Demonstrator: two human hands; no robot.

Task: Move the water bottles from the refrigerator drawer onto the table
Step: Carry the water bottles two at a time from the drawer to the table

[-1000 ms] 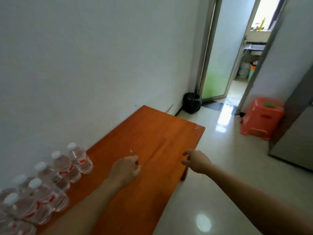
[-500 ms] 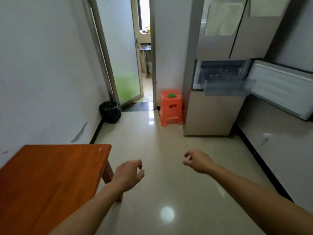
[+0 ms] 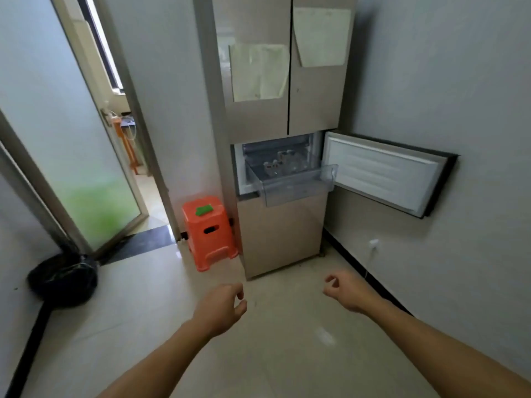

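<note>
The refrigerator drawer [image 3: 293, 188] stands pulled out at centre frame; the water bottles [image 3: 280, 165] lie inside it, count unclear; the table is out of view. The left hand [image 3: 221, 307] and right hand [image 3: 343, 291], lower centre, are loosely curled and hold nothing; we would reach over the drawer's clear front wall and grip 1 bottle per hand by its body, avoiding the open door [image 3: 382, 173] at right.

Ahead of me the clear plastic refrigerator drawer [image 3: 296, 188] stands pulled out of the beige refrigerator [image 3: 281, 234], at its middle compartment. Inside sit clear plastic water bottles [image 3: 283, 164], clustered together, too blurred to count.
</note>
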